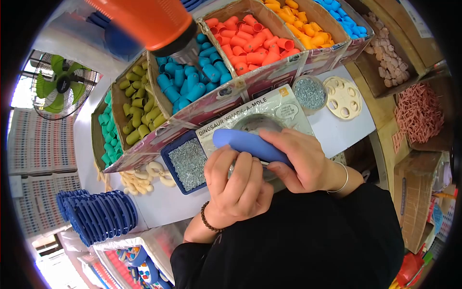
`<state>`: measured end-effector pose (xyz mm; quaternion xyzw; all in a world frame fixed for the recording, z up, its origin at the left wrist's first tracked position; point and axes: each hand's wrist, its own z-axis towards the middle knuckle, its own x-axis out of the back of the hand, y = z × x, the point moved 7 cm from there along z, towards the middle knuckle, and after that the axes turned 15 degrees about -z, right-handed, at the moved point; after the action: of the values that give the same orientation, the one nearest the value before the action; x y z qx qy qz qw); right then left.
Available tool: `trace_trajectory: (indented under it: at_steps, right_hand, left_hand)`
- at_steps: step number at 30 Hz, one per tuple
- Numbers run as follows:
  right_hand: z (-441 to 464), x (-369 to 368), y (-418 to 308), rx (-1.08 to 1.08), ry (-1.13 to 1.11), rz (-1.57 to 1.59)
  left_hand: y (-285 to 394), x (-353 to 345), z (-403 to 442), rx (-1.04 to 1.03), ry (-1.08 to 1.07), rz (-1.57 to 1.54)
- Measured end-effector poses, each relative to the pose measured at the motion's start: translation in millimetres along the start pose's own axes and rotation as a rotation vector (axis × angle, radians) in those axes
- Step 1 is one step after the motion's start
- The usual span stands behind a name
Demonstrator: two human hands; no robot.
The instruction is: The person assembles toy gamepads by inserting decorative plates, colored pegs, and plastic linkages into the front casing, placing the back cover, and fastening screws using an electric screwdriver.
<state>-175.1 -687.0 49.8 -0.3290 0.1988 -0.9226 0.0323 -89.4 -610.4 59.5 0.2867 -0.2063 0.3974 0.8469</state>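
1. Two hands, the left hand (238, 185) and the right hand (301, 161), are working close together at one blue curved piece (248, 144).
2. One of them, the right, is clamping the piece's right end between thumb and fingers; the left is curling its fingers against the near side, and I cannot tell what they are pinching, if anything.
3. One piece, that blue one, is hovering above one printed card (291, 108), which is lying on the counter (349, 137).
4. Six heaps of caps are filling the cardboard bins (274, 79) behind: green (110, 132), olive (139, 98), teal (195, 79), red (250, 43), orange (305, 26) and blue (341, 19).
5. Two containers are holding screws: one blue tray (165, 153) left of the card, one round tub (309, 92) right of it.
6. One cream disc (342, 98) with several holes is sitting just beside the tub.
7. One orange power tool (154, 21) is hanging above the teal caps.
8. Two wrists are wearing one band each: brown beads (207, 216) left, a pale bangle (345, 177) right.
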Motion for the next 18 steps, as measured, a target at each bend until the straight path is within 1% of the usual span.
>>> trace_trajectory:
  at_steps: [2, 4, 11, 12, 14, 16, 18]
  right_hand:
    - [-0.3, -1.7, -1.2, -0.011, -0.026, -0.007]
    - [0.0, -0.8, -3.5, 0.008, 0.026, -0.011]
    - [0.2, 1.7, -7.3, -0.020, 0.057, -0.083]
    - [0.3, 2.0, -7.4, -0.031, 0.048, -0.083]
    - [0.3, 3.7, -8.7, -0.041, 0.039, -0.084]
    - [-0.3, 1.9, -6.9, -0.088, -0.019, -0.079]
    - [0.0, 1.4, -5.1, -0.075, -0.008, -0.110]
  left_hand:
    - [0.9, 0.5, 1.9, 0.019, -0.017, -0.027]
    - [3.3, 0.7, 4.3, 0.031, -0.036, -0.007]
    - [2.5, -3.5, 12.2, 0.105, -0.136, 0.032]
    - [2.6, -4.3, 11.5, 0.105, -0.136, 0.032]
    - [3.2, -3.7, 9.2, 0.094, -0.071, 0.036]
    - [3.7, -5.3, 7.1, 0.076, -0.050, 0.070]
    - [3.3, -7.3, 4.8, 0.060, -0.030, 0.104]
